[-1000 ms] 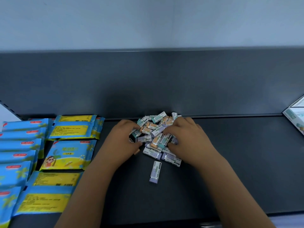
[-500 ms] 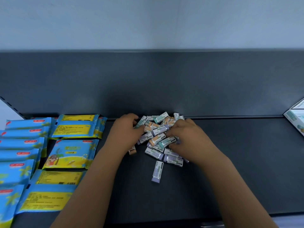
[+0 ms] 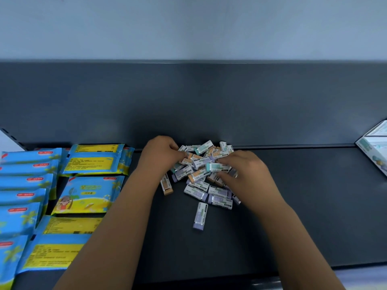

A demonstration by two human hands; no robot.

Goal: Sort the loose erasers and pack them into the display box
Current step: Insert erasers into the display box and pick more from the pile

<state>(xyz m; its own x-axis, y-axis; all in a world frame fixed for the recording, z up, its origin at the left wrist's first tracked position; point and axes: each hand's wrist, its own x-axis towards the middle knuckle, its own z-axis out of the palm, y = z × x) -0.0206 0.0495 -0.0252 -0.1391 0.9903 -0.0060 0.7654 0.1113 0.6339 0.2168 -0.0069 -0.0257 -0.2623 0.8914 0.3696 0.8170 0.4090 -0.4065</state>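
Display box [image 3: 374, 152] far right, contents hidden; right fingers [image 3: 232, 159] round green eraser [image 3: 217, 166], left fingers [image 3: 178, 155] with hold unclear.

The pile of erasers [image 3: 201, 170] sits on the shelf [image 3: 314, 206] near its back wall [image 3: 209, 105], with the left hand [image 3: 161, 155] on its left side and the right hand [image 3: 245, 174] on its right. 1 eraser [image 3: 200, 215] lies alone before it. Packets [image 3: 83, 195] lie left, and the display box [image 3: 374, 147] far right.

There is only one view, a wide-angle one from the person's head. It looks forward and down, from near, onto a dark shelf [image 3: 314, 206]. The left hand [image 3: 161, 155] and right hand [image 3: 245, 172] reach in from the bottom edge to the erasers [image 3: 201, 170] at the middle. A pale wall [image 3: 188, 28] fills the top.
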